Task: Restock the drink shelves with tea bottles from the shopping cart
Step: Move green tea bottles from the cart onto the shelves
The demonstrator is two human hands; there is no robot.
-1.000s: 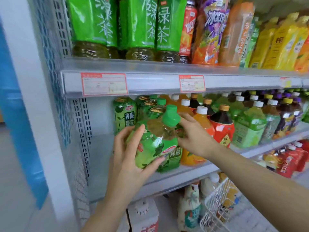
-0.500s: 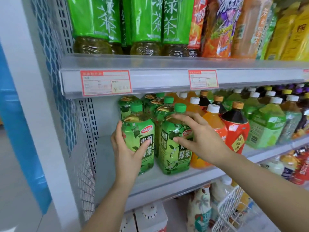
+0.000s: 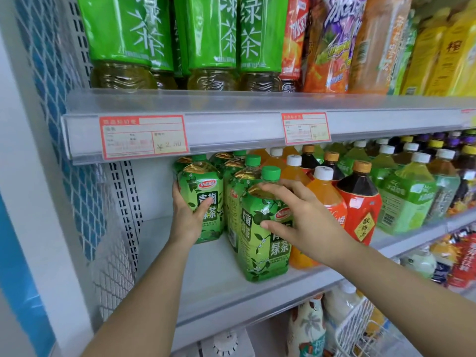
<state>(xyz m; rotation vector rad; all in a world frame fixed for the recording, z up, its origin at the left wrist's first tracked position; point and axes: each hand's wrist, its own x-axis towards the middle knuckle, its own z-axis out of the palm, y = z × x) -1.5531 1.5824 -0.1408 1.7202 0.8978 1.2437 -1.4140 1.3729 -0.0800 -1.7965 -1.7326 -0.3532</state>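
Left hand (image 3: 189, 219) grips far bottle (image 3: 203, 202); right hand (image 3: 304, 217) holds near bottle (image 3: 265, 233). Seat both upright, labels out, on shelf (image 3: 206, 287).

Shop, price tags (image 3: 144, 136) on stocked drink shelves (image 3: 257, 117)

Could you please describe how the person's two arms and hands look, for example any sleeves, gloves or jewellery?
Both forearms are bare as far as the frame shows, with no sleeve in view. The left hand and the right hand wear no gloves. No ring, watch or bracelet is visible on the fingers or wrists. The fingernails are short and unpainted.
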